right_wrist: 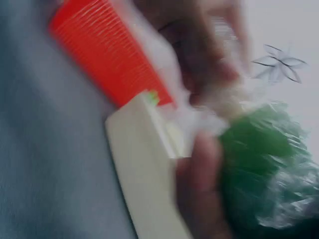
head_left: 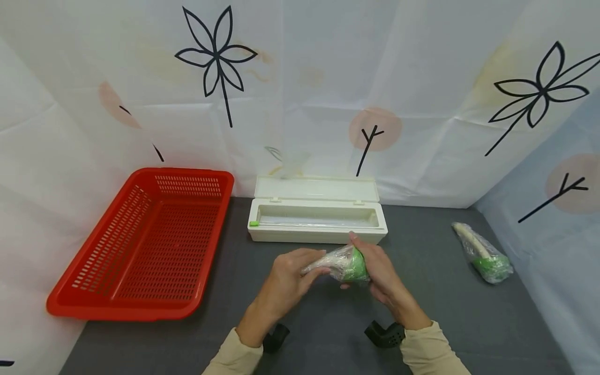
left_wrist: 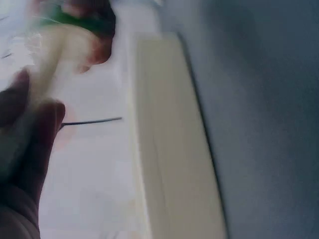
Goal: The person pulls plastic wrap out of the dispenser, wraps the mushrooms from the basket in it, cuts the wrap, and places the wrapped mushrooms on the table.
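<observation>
A film-wrapped item with a white stem and a green end (head_left: 354, 266) is held up between both hands in front of a white cling film dispenser (head_left: 319, 235). At its narrow, pale end, my left hand (head_left: 287, 275) pinches it between thumb and fingers. My right hand (head_left: 382, 273) grips the broader green end, thumb on the far side. Crinkled clear film covers the green end (right_wrist: 259, 144) in the right wrist view. The left wrist view is blurred, with the pale stem (left_wrist: 49, 64) between the hands. The dispenser's lid (head_left: 316, 188) stands raised, showing its long trough.
A red perforated basket (head_left: 203, 291) stands at the left. On the right lies another film-wrapped item (head_left: 487, 255), also white and green. A small green piece (head_left: 254, 223) sits at the dispenser's left end. White patterned cloth (head_left: 300, 104) bounds the grey table (head_left: 323, 333) behind and at both sides.
</observation>
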Demonstrator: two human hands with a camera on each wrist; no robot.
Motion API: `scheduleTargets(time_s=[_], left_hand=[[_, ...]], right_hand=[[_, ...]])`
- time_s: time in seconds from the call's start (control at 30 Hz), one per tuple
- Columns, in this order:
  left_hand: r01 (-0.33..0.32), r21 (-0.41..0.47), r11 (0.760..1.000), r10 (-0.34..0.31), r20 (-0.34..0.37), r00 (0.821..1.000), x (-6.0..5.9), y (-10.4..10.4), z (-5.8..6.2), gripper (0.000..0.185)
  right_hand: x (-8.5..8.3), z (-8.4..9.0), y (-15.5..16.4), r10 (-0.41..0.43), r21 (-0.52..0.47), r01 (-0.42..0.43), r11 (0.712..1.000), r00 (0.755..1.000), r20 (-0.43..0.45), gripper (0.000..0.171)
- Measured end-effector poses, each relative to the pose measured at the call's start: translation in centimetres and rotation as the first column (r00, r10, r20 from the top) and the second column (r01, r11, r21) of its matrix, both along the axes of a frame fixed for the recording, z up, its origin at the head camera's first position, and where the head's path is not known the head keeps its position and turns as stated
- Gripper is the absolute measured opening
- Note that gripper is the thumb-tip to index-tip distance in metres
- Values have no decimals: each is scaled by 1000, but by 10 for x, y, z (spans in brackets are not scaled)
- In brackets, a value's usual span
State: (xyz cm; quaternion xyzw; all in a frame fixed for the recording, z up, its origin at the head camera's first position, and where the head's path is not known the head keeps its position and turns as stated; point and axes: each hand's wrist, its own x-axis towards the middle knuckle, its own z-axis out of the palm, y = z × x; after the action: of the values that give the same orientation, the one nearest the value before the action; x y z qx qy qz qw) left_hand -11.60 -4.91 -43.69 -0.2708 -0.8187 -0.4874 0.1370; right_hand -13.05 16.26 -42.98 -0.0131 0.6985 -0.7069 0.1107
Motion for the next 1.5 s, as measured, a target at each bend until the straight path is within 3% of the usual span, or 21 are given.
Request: scheduleTargets(time_s=[0.07,0.13,0.2,0.27,0.3,0.37,0.43,0.53,0.67,0.77,0.83,0.93,0.97,1.0,1.07,1.13,1.2,1.23,1.3,1.4,1.5], left_hand=[[9,15,1000,-9,-34,999,0,0,-1,31],[21,94,995,-31,103,994,-1,-1,0,26],[-3,164,986,-43,273,961,-3,-3,3,25],[-50,129,990,1,353,936,-4,-5,5,32],[-55,92,994,19,353,936,-4,-6,5,34],[-65,22,998,56,297,953,-4,-7,5,36],[-82,-15,997,83,230,970,-5,-8,5,35],[-79,39,996,68,231,971,-5,-12,4,23],[-89,87,992,59,300,952,-6,-20,3,20],[-96,89,991,61,332,941,-5,-26,3,31],[-142,115,983,97,329,939,0,-31,4,43],[-305,157,939,274,188,943,10,-46,7,54],[-373,167,912,356,124,926,14,-54,8,54],[-447,168,879,442,67,894,17,-62,9,55],[-604,129,787,613,-44,789,21,-81,8,52],[-723,62,688,725,-76,684,25,-100,7,50],[-787,-32,616,786,-39,617,26,-115,4,49],[-800,-75,595,802,-14,597,27,-121,2,48],[-802,-151,578,815,50,578,27,-129,-1,48],[-777,-210,594,804,117,583,26,-135,-3,45],[-769,-223,599,800,140,583,26,-136,-3,39]], right_hand=[[0,2,3,27,22,-27,999,1000,4,54],[1,2,4,66,118,-53,992,991,-114,41],[2,1,5,68,225,-13,974,968,-241,33],[3,0,6,47,289,38,956,958,-282,28],[2,0,6,34,279,41,960,965,-259,30],[1,-1,7,17,238,28,971,982,-188,40],[1,-1,11,59,214,-25,977,986,-153,41],[3,-2,20,215,218,-174,960,959,-185,40],[6,-3,29,357,269,-292,918,904,-236,59],[10,-2,32,349,280,-280,918,906,-238,62],[13,-2,32,313,280,-241,929,917,-249,63],[18,-3,33,244,263,-169,950,928,-282,62],[19,-3,34,218,258,-142,956,930,-296,61],[20,-4,35,193,252,-116,961,932,-306,61],[21,-5,39,146,255,-62,965,934,-326,60],[22,-7,43,106,270,-13,963,937,-333,60],[23,-9,46,76,287,23,958,941,-329,61],[23,-10,47,66,296,36,955,943,-327,61],[24,-11,48,54,303,49,952,945,-322,61],[27,-12,47,44,281,55,958,942,-332,61],[29,-12,47,18,250,81,965,930,-367,60]])
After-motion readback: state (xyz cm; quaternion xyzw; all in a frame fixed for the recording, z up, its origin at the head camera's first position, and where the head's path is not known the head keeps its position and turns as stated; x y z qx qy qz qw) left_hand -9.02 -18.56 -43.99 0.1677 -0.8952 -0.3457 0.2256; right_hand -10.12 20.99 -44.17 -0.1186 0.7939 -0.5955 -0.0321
